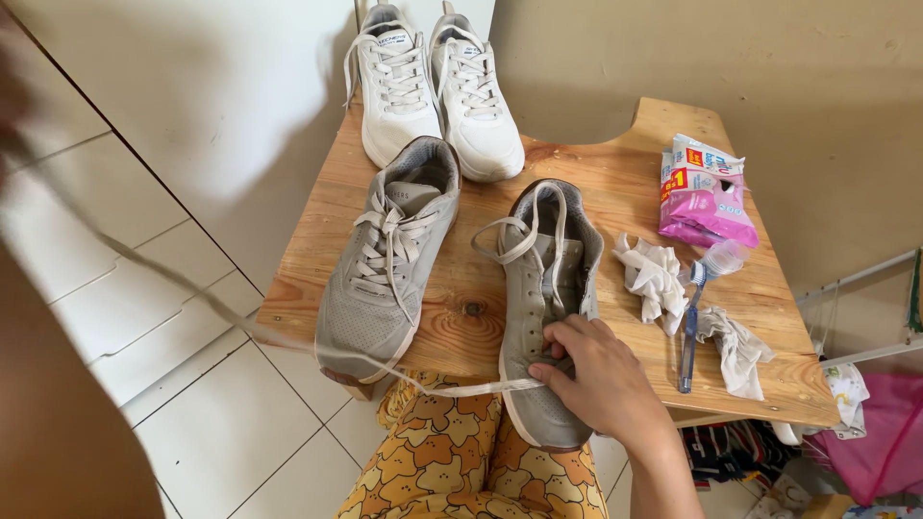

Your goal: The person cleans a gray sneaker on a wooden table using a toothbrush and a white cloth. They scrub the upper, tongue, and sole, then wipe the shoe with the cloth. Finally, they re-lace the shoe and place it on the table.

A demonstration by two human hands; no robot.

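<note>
At the near edge of the wooden table (615, 192), I have my right hand (601, 370) curled over the toe end of the grey shoe (543, 288), fingers closed and pinching the white lace (471, 388) where it leaves the lowest eyelets. That lace runs taut to the left, across the table's front edge and up toward my left hand (14, 106), which is only a blur at the frame's upper left, so I cannot tell how its fingers are set. This shoe's toe overhangs the front edge above my patterned trousers (461, 471); its long axis runs near to far, heel away from me. Just left of it lies the second grey shoe (385, 279), fully laced, parallel, its toe at the same edge. Bare wood shows between the two. Behind them a pair of white sneakers (433, 86) stands against the wall, toes toward me. To the right of my hand, close by, lie a blue toothbrush (689, 327) and crumpled white wipes (654, 279), with a pink pack of wipes (705, 197) farther back. Tiled floor (221, 413) is open on the left; a rack and laundry crowd the right.
</note>
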